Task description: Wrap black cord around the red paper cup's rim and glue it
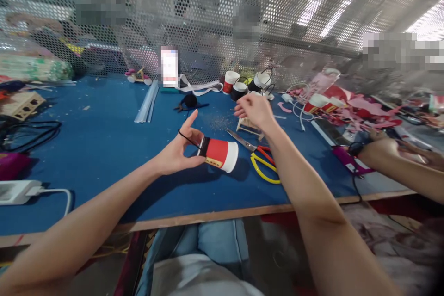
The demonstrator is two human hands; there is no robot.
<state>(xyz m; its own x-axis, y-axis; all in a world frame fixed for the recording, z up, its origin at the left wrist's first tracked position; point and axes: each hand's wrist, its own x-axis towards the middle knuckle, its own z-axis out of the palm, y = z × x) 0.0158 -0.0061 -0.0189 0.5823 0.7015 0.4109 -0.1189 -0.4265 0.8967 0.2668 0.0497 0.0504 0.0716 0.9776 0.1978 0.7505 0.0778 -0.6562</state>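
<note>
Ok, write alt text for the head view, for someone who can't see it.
A left hand holds a red-and-white cup on its side above a blue table, with a thin black loop at the cup's base. The right hand is raised beyond yellow-handled scissors, near a small wooden frame. Another person's arm rests at the right edge.

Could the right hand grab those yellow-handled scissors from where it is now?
Probably yes. The scissors lie uncovered on the blue table close to the right hand, beside its wrist, with nothing between them. The left hand alone holds the red cup.
</note>
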